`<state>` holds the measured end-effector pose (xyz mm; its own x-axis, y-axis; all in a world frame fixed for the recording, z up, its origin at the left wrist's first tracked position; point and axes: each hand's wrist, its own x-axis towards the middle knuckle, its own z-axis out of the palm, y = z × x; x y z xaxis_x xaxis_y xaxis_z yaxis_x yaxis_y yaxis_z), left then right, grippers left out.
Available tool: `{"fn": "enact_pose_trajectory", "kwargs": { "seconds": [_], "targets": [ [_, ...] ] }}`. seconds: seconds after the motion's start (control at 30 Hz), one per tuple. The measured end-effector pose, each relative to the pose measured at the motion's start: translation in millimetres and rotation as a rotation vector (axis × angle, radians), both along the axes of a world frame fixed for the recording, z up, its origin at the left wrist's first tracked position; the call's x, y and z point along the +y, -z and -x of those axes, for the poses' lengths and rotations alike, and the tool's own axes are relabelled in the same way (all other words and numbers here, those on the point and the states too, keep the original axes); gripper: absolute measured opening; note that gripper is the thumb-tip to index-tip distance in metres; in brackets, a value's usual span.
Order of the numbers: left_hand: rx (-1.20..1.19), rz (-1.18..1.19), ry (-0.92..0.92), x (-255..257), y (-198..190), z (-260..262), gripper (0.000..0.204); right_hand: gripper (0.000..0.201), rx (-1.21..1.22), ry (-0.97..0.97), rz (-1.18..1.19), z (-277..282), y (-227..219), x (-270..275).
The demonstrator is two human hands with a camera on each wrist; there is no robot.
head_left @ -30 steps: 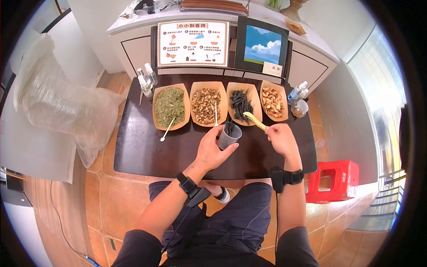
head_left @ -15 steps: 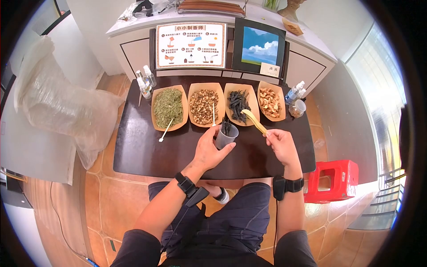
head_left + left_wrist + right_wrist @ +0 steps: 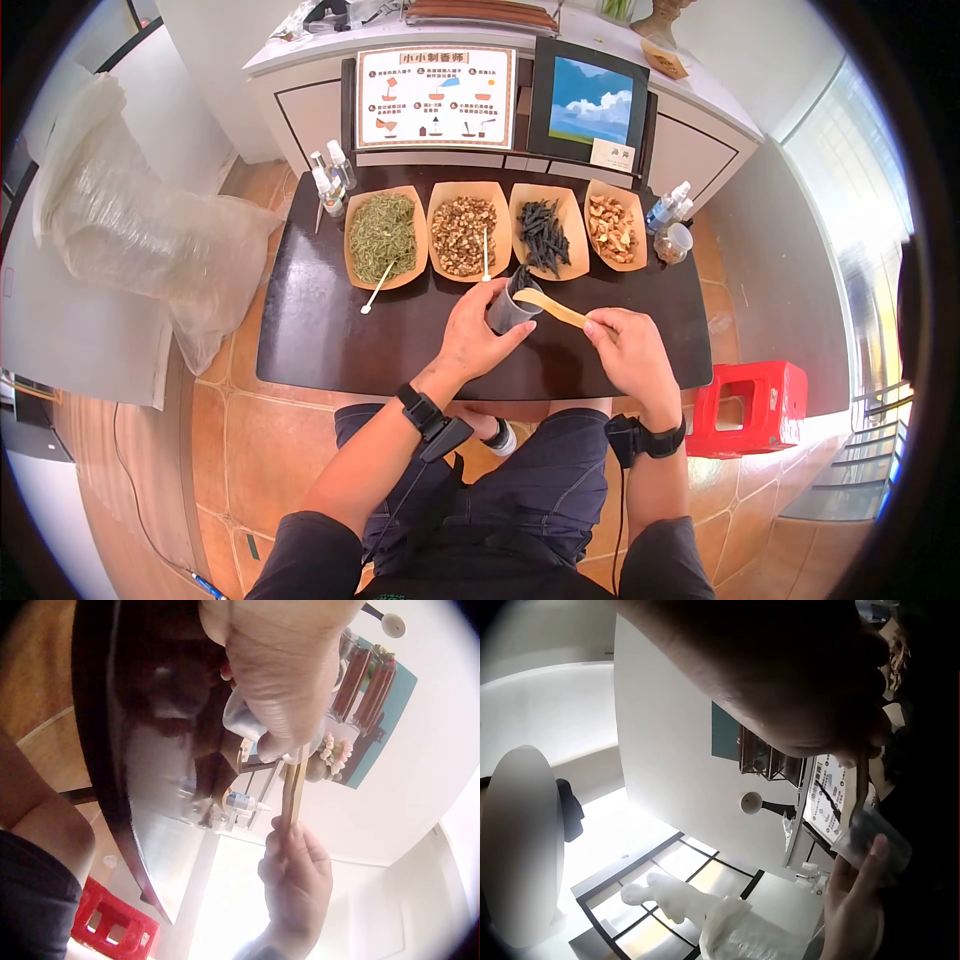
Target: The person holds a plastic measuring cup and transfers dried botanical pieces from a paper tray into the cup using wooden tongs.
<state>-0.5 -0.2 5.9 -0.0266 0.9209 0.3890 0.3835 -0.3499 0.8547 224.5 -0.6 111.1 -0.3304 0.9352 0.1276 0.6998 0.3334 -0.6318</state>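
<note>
My left hand [image 3: 478,335] grips a grey translucent cup [image 3: 507,314] above the dark table, its thumb along the near side. Dark twisted strips [image 3: 519,281] stick out at the cup's mouth. My right hand [image 3: 630,352] pinches a pale wooden tool [image 3: 557,309], whose far end lies at the cup's rim against the strips. In the left wrist view the tool [image 3: 293,791] runs from the right hand [image 3: 298,877] up to the cup [image 3: 244,720]. Behind the cup stands a paper tray [image 3: 573,216] holding more dark strips [image 3: 544,238].
Three other paper trays hold green dried stems [image 3: 382,232], brown chopped bits [image 3: 463,236] and orange-brown pieces [image 3: 611,229]. Small bottles [image 3: 333,180] stand at the back left; more bottles [image 3: 669,207] and a jar [image 3: 674,243] at the right. A red stool [image 3: 748,408] is beside the table.
The right hand has brought the wooden tool from the dark-strip tray toward me and left, onto the cup's rim. The left hand still holds the cup in nearly the same place.
</note>
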Motion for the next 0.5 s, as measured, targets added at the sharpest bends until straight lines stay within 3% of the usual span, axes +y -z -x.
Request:
{"fn": "enact_pose_trajectory", "kwargs": {
  "seconds": [0.27, 0.33, 0.4, 0.5],
  "targets": [
    [-0.055, 0.024, 0.027, -1, -1, -1, 0.060, 0.019, -0.121, 0.001, 0.044, 1, -30, -7],
    [-0.094, 0.063, 0.018, -2, -4, -1, 0.061, 0.021, -0.044, 0.155, 0.086, -1, -35, -9],
    [-0.087, 0.068, 0.004, -3, -2, -1, 0.060, 0.021, -0.039, 0.178, -0.001, -8, -17, 1],
    [-0.076, 0.093, 0.001, -3, -4, -1, 0.059, 0.021, -0.206, 0.346, -0.119, -12, 4, 22]
  ]
}}
